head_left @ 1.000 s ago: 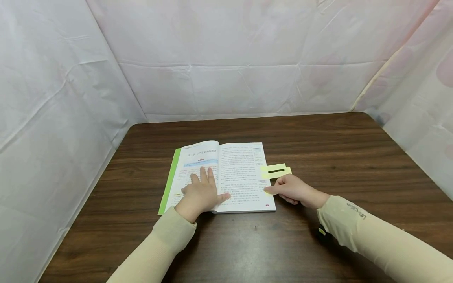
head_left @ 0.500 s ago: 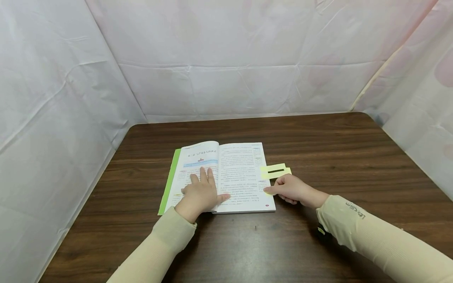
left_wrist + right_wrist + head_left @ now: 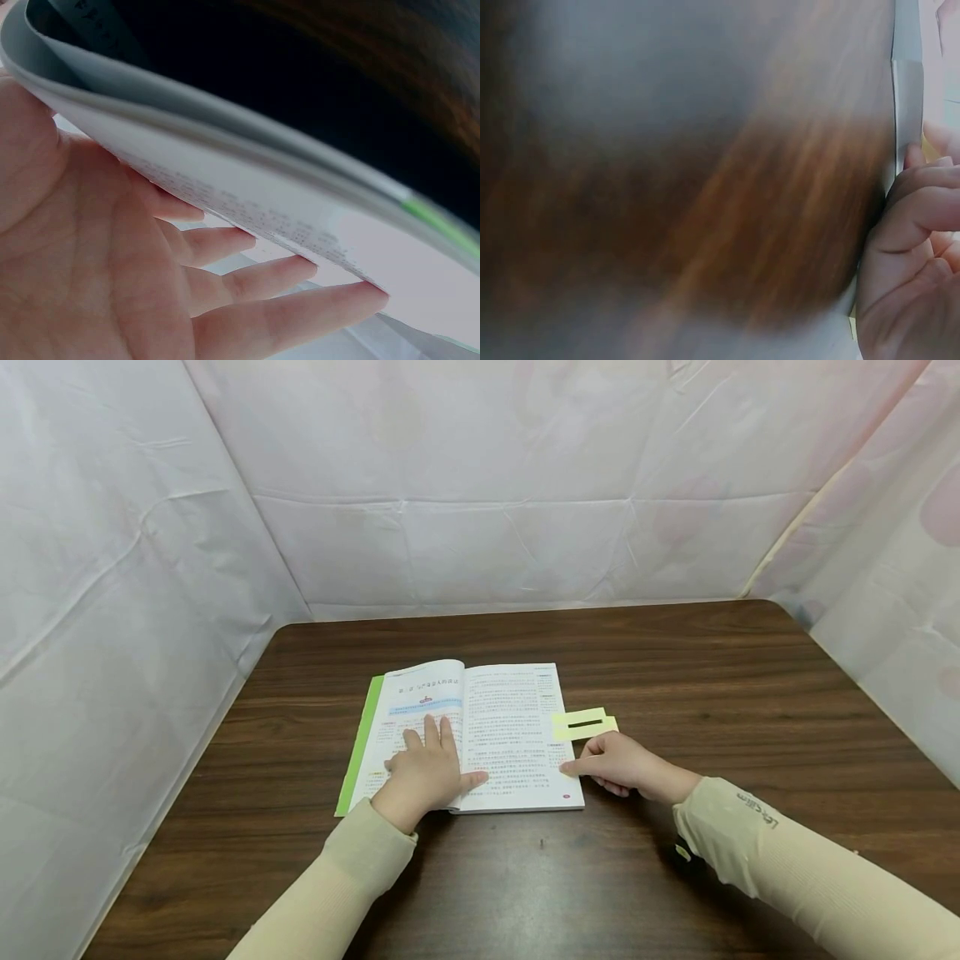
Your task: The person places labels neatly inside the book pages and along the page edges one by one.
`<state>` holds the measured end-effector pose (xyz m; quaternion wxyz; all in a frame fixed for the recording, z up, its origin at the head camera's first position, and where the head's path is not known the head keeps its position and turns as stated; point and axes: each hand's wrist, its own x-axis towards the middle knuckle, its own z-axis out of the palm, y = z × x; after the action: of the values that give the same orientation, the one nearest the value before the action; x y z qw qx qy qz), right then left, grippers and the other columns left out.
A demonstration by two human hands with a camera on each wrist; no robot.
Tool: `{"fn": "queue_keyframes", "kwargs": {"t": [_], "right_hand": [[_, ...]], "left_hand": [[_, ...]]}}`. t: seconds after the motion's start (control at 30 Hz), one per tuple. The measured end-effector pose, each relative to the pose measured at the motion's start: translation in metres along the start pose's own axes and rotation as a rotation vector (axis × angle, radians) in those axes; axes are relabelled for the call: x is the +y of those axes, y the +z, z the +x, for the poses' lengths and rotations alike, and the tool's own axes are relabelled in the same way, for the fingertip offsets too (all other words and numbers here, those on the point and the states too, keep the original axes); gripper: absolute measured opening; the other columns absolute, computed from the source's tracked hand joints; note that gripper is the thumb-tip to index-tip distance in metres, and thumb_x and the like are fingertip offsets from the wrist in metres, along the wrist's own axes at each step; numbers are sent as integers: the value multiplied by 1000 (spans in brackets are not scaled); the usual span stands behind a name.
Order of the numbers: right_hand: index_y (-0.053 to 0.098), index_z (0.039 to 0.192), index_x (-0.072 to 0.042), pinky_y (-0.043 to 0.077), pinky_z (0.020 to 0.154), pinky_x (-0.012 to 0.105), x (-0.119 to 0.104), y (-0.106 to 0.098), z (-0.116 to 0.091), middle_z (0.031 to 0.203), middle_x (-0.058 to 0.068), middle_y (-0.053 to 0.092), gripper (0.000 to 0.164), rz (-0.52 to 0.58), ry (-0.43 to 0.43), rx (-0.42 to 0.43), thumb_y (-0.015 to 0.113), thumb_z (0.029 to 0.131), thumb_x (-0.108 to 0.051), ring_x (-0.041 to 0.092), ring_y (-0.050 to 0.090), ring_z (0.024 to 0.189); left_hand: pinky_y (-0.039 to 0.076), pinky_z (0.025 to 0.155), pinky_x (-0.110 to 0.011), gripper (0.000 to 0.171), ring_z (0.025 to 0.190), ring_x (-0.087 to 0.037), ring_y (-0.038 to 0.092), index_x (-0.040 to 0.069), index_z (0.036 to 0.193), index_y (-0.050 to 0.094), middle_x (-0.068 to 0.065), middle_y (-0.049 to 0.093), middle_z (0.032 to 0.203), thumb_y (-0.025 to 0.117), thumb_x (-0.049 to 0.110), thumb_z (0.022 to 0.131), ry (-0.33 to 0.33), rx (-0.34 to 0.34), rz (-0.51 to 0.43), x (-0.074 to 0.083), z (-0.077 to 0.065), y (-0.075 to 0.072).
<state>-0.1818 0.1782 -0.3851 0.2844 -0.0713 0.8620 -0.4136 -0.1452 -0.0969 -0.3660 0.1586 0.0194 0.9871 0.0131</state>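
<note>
An open book [image 3: 510, 702] lies on the table in the head view, its green cover edge [image 3: 360, 743] showing at the left. My left hand [image 3: 423, 768] rests on the left page, fingers spread and the thumb reaching across the fold. In the left wrist view its straight fingers [image 3: 285, 311] touch the printed page [image 3: 262, 199]. Two yellow sticky notes [image 3: 592, 732] stick out past the right page edge. Just below them my right hand [image 3: 626, 764] pinches a yellow sticky note at that edge, mostly hidden by the thumb. Its other fingers [image 3: 911, 217] are curled in the right wrist view.
The brown wooden table [image 3: 712, 693] extends around the book. Whitish cloth walls [image 3: 480, 527] stand behind it and at both sides. A small dark object with a yellow patch [image 3: 682, 853] shows under the right sleeve cuff.
Both hands stay almost where they were. The book and the two protruding sticky notes keep their places, and the right arm has shifted only very slightly.
</note>
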Motion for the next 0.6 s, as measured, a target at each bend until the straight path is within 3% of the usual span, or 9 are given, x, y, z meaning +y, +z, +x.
{"fn": "queue_keyframes", "kwargs": {"t": [0.3, 0.6], "right_hand": [[51, 66, -10, 35, 44, 22, 1, 0, -2, 49, -4, 42, 36, 26, -16, -10, 78, 82, -28, 9, 38, 43], [59, 87, -3, 41, 46, 24, 3, -3, -5, 55, -1, 50, 23, 146, -26, -40, 75, 84, -19, 9, 46, 44]], "left_hand": [[45, 87, -73, 103, 140, -55, 29, -4, 156, 18, -27, 19, 162, 51, 69, 91, -5, -4, 8, 0, 0, 0], [45, 87, -73, 103, 140, -55, 29, -4, 156, 18, -27, 19, 162, 50, 70, 90, -2, 0, 11, 0, 1, 1]]}}
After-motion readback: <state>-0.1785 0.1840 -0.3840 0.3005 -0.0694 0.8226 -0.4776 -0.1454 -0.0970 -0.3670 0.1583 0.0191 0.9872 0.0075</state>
